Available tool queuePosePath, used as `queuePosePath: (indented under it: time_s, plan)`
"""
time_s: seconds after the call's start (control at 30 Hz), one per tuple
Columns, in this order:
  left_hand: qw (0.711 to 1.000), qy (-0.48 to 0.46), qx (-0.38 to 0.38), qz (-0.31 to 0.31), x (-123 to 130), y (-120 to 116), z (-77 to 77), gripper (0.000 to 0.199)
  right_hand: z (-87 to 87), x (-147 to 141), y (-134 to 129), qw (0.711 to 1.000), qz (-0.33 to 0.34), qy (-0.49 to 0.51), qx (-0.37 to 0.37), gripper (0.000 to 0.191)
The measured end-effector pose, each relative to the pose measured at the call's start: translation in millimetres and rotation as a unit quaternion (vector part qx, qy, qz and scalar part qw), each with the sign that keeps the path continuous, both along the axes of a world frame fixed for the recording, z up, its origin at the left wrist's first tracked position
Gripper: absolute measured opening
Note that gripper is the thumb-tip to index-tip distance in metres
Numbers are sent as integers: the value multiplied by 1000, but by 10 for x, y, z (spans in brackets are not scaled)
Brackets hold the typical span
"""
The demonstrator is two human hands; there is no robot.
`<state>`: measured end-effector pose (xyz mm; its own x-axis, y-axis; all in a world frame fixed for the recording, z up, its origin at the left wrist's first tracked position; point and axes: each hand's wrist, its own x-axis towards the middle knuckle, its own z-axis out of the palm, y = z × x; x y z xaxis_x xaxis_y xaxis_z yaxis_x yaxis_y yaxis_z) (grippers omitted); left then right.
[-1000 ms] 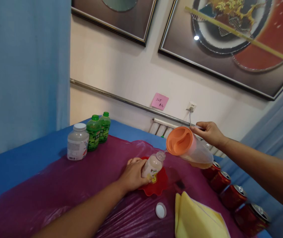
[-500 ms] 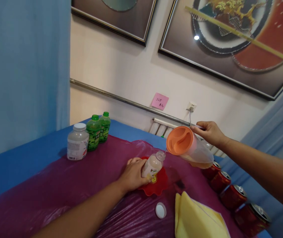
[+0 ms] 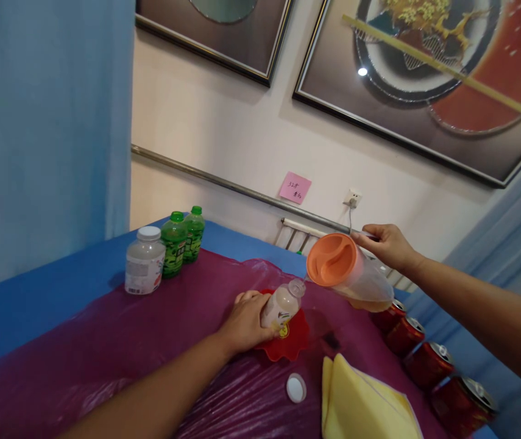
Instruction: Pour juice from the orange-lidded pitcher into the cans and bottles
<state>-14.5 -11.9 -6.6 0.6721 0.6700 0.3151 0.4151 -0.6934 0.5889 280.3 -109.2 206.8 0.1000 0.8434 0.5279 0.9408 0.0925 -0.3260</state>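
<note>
My left hand (image 3: 250,320) is wrapped round a small clear bottle (image 3: 282,305) with a printed label, its cap off and its mouth leaning to the right. Beneath the bottle lies a red scalloped mat (image 3: 294,338) with a yellow face on it. My right hand (image 3: 390,247) grips the handle of a translucent pitcher (image 3: 365,283) with an orange lid (image 3: 332,260). The pitcher is tipped left, its spout side close to the bottle's mouth. Whether liquid is running between them is hard to make out. A white cap (image 3: 296,388) lies in front of the mat.
Several red cans (image 3: 429,363) stand in a row at the right. A folded yellow cloth (image 3: 370,399) lies at the front. To the left are a white-capped jar (image 3: 145,262) and two green bottles (image 3: 174,244). Purple plastic sheeting (image 3: 150,347) covers part of the blue table (image 3: 27,292).
The view has shifted very slightly. Both hands, the bottle and the tipped pitcher keep almost the same positions.
</note>
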Motion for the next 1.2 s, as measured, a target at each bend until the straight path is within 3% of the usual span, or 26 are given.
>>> queuePosePath:
  time_s: [1.2]
  plan:
    - [1000,3,4,-9,-2,11,-16,59,-14,12,-13,1000,-1,-4,-10,57]
